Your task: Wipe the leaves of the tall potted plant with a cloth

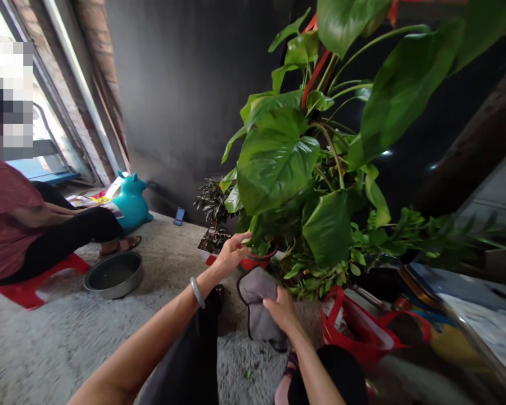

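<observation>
Our left hand (231, 254) reaches toward twelve o'clock, its grip pinched narrow on the tip of a low leaf (253, 235) of the big potted plant (278, 163). Our right hand (283, 308) sits nearer us, at about one o'clock, its grip closed on a grey cloth (256, 306) that hangs limp over the floor (59, 343).

We judge the cloth soft and light, easy to bunch anywhere. The leaves look broad, glossy and thin, likely to tear or crease, so they are best supported from beneath near the tip or stem, not pulled.

Around the plant, the red pot (257, 261) stands just behind the cloth, with a small dark-leaved plant (213, 205) beside it at eleven o'clock. A red bag (354, 329) crowds in at two o'clock. At ten o'clock lies a metal basin (113, 275), with a seated person (21, 225) on a red stool (29, 287) beyond it, and a teal toy animal (130, 202) farther back.
</observation>
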The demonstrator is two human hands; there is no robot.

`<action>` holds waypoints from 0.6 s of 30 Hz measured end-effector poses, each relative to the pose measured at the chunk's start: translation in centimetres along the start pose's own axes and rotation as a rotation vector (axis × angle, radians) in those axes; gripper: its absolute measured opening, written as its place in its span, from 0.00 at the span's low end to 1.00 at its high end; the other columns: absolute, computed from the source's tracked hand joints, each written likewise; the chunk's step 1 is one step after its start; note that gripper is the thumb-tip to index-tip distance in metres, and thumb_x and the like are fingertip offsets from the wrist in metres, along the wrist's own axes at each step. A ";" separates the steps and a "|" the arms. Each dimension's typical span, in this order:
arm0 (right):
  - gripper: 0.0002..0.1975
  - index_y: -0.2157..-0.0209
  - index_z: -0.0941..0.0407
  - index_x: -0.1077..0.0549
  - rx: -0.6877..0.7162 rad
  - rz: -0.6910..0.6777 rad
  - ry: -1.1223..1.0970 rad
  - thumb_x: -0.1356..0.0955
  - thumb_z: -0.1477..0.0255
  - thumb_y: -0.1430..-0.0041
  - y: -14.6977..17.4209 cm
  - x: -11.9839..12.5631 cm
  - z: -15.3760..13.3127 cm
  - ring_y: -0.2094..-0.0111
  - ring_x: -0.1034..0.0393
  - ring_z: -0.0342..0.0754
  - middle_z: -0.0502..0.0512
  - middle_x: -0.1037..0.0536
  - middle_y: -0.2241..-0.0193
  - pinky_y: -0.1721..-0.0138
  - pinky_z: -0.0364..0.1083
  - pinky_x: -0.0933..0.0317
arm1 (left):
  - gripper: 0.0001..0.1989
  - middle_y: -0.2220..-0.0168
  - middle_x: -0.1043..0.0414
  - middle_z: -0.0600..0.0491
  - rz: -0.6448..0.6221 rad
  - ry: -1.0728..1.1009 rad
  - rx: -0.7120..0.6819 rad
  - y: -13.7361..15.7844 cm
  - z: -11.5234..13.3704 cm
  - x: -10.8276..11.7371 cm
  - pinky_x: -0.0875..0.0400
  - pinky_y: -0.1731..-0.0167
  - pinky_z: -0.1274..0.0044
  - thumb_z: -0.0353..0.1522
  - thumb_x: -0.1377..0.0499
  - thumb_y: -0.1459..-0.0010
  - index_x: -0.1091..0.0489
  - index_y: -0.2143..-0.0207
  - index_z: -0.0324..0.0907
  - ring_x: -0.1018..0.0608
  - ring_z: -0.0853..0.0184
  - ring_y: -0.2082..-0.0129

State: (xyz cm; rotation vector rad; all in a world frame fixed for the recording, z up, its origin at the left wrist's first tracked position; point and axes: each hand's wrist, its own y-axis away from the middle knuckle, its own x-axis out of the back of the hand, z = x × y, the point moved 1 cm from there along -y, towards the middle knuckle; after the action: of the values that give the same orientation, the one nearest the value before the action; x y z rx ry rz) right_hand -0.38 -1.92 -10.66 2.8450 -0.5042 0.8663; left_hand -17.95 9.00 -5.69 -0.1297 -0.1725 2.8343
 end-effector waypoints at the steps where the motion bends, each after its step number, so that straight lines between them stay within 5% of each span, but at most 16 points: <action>1: 0.12 0.71 0.53 0.22 -0.035 -0.020 -0.029 0.30 0.73 0.64 1.4 -0.5 1.6 0.64 0.22 0.60 0.59 0.17 0.71 0.60 0.53 0.32 | 0.31 0.75 0.32 0.57 0.010 -0.009 0.021 0.6 -0.8 0.5 0.30 0.70 0.77 0.32 0.33 0.53 0.26 0.45 0.35 0.29 0.69 0.73; 5: 0.12 0.71 0.54 0.22 -0.171 -0.069 -0.233 0.30 0.68 0.63 5.3 0.7 5.3 0.68 0.24 0.58 0.56 0.18 0.73 0.65 0.51 0.33 | 0.29 0.69 0.26 0.53 0.018 0.007 0.164 4.3 -4.3 0.6 0.29 0.66 0.74 0.36 0.31 0.53 0.24 0.48 0.37 0.25 0.65 0.68; 10: 0.14 0.72 0.54 0.22 -0.275 -0.145 -0.832 0.27 0.70 0.68 6.7 3.4 4.2 0.73 0.27 0.52 0.50 0.20 0.77 0.69 0.48 0.34 | 0.26 0.54 0.20 0.46 -0.133 0.301 0.342 8.7 -5.4 -3.4 0.30 0.47 0.70 0.43 0.29 0.53 0.21 0.53 0.40 0.23 0.54 0.47; 15: 0.14 0.75 0.54 0.21 -0.305 0.054 -0.991 0.24 0.72 0.72 6.3 4.1 2.3 0.76 0.27 0.51 0.49 0.20 0.79 0.71 0.48 0.34 | 0.37 0.55 0.20 0.41 -0.291 0.471 0.492 11.6 -4.8 -6.6 0.28 0.47 0.63 0.60 0.36 0.53 0.22 0.55 0.37 0.22 0.47 0.48; 18: 0.15 0.72 0.54 0.20 -0.305 0.174 -1.004 0.23 0.68 0.69 6.1 3.7 2.2 0.73 0.24 0.54 0.52 0.17 0.75 0.67 0.50 0.32 | 0.37 0.50 0.22 0.44 -0.319 0.410 0.342 13.0 -4.1 -7.2 0.29 0.47 0.67 0.50 0.29 0.55 0.27 0.47 0.39 0.23 0.52 0.47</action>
State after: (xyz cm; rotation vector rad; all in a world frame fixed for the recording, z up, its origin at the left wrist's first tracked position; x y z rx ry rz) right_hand 1.51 -9.09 -10.25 2.7572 -0.8736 -0.6627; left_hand -14.46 -5.06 -10.91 -0.5454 0.3473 2.4126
